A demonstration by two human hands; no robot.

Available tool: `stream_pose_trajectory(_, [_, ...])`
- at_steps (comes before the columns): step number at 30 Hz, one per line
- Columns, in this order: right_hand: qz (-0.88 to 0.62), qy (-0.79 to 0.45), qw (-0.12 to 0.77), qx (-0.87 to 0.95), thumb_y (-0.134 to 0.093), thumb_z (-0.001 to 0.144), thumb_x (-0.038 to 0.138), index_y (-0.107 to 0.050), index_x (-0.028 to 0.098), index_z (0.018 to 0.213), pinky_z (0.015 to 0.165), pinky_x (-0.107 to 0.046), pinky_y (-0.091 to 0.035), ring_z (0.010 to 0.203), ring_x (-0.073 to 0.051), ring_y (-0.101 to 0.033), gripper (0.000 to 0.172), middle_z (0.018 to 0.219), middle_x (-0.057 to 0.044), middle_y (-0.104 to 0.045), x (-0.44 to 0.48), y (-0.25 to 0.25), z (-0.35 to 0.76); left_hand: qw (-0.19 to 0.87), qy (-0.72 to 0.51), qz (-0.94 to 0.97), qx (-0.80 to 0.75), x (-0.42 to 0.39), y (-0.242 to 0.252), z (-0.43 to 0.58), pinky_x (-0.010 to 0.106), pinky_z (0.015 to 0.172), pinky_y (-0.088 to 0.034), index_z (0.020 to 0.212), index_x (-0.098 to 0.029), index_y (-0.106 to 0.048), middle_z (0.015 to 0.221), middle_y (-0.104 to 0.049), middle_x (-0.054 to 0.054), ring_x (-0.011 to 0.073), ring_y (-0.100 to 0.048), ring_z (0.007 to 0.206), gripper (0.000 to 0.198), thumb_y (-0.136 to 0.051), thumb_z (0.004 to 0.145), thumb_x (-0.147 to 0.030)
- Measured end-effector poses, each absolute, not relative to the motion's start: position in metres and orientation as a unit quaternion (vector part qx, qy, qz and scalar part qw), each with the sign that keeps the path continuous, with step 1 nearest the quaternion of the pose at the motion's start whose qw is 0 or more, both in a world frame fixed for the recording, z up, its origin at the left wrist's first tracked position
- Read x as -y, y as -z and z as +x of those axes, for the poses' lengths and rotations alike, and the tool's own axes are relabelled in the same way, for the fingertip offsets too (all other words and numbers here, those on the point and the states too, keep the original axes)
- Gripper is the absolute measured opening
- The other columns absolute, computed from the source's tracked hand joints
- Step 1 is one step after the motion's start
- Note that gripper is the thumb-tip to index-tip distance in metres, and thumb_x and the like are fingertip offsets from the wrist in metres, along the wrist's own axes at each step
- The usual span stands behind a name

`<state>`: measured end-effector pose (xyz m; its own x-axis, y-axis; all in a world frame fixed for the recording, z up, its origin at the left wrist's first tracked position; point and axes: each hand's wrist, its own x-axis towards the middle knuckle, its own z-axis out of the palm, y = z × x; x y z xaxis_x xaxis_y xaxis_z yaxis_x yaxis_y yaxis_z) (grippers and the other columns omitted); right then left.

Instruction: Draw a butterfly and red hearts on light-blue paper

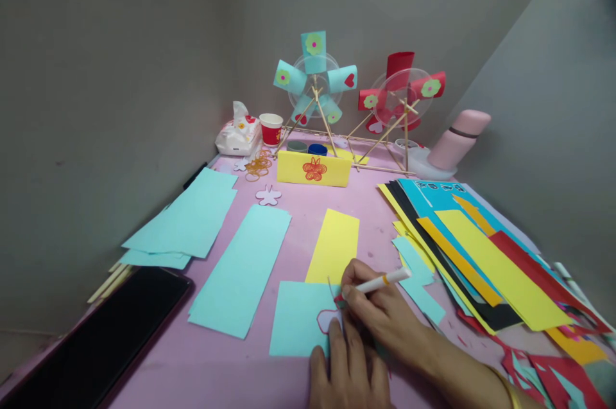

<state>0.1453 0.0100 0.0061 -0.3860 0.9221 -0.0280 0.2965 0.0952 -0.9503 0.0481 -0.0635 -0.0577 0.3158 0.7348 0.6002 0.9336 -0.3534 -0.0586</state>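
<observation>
My right hand is closed round a white marker with an orange band, its red tip low over a light blue paper sheet. My left hand lies flat, fingers stretched, pressing a small lilac paper cutout onto that sheet. Red line runs along the cutout's visible edge; the rest of it is hidden beneath my fingers. A yellow paper strip lies just beyond the sheet. To its left rests a stack of light blue strips.
Two paper-bladed wheels, one blue and one red, stand on stick frames at the back. A black phone lies left, with more blue paper beyond. Coloured sheets and scraps cover the right. A pink bottle leans behind.
</observation>
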Motion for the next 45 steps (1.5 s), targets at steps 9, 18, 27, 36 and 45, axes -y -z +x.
stream_pose_trajectory(9, [-0.464,-0.478,0.306,0.681,-0.042,0.084,0.019,-0.042,0.021,0.070,0.053,-0.025,-0.034,0.058,-0.013,-0.039,0.014,0.063,0.005,-0.042,-0.007,-0.007,0.149,0.181,0.227,-0.789,0.541,0.065,0.053,0.048,0.037,0.068,-0.036,0.082,-0.026,-0.068,0.095,-0.074,0.005,0.0256,-0.063,0.087,0.028,-0.068,0.068,-0.050])
stream_pose_trajectory(18, [-0.457,-0.498,0.321,0.663,-0.041,0.086,0.021,-0.042,0.021,0.073,0.050,-0.025,-0.032,0.055,-0.012,-0.038,0.013,0.062,0.006,-0.041,-0.004,-0.013,0.150,0.183,0.226,-0.791,0.538,0.065,0.055,0.047,0.037,0.068,-0.035,0.086,-0.025,-0.067,0.098,-0.073,0.006,0.0263,-0.063,0.088,0.035,-0.069,0.066,-0.054])
stream_pose_trajectory(27, [-0.464,-0.482,0.299,0.680,-0.040,0.084,0.018,-0.042,0.021,0.071,0.054,-0.026,-0.034,0.058,-0.013,-0.040,0.013,0.064,0.005,-0.042,-0.004,-0.010,0.148,0.180,0.241,-0.787,0.539,0.064,0.052,0.048,0.037,0.067,-0.034,0.078,-0.026,-0.066,0.092,-0.074,0.004,0.0254,-0.064,0.084,0.030,-0.072,0.062,-0.051])
stream_pose_trajectory(36, [-0.456,-0.483,0.304,0.683,-0.041,0.084,0.017,-0.043,0.021,0.072,0.053,-0.025,-0.034,0.058,-0.013,-0.040,0.013,0.064,0.005,-0.042,-0.004,-0.005,0.150,0.195,0.259,-0.785,0.528,0.062,0.055,0.048,0.037,0.066,-0.034,0.077,-0.027,-0.066,0.090,-0.075,0.004,0.0248,-0.064,0.083,0.027,-0.072,0.062,-0.049])
stream_pose_trajectory(45, [-0.455,-0.483,0.306,0.683,-0.041,0.084,0.017,-0.043,0.021,0.072,0.054,-0.026,-0.035,0.059,-0.013,-0.041,0.013,0.065,0.004,-0.044,-0.005,-0.004,0.151,0.202,0.256,-0.784,0.529,0.063,0.056,0.048,0.037,0.066,-0.034,0.078,-0.026,-0.065,0.088,-0.075,0.005,0.0250,-0.064,0.083,0.025,-0.069,0.065,-0.048])
